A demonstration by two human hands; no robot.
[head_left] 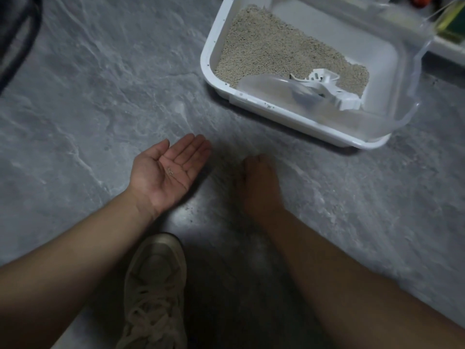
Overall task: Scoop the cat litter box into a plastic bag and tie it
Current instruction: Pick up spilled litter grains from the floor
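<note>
Underfoot, grey marbled floor (100,84); litter box (211,61) far right, shoe (156,280) near; left hand (167,172) palm-up, flat, cupping granules (170,171); right hand (259,185) curled, grip unclear.

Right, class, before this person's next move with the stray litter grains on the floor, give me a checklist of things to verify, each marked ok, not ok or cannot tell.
1. Left hand palm up and flat to receive grains: ok; a few grains lie on it.
2. Right hand down at the floor to gather grains: ok; what its fingers hold: cannot tell, blurred.
3. Litter box within sight and open at the top: ok.
4. Scoop at hand: ok, lying in the box on the litter.
5. Plastic bag ready: cannot tell, none in view.
6. Shoe clear of the hands: ok.
</note>
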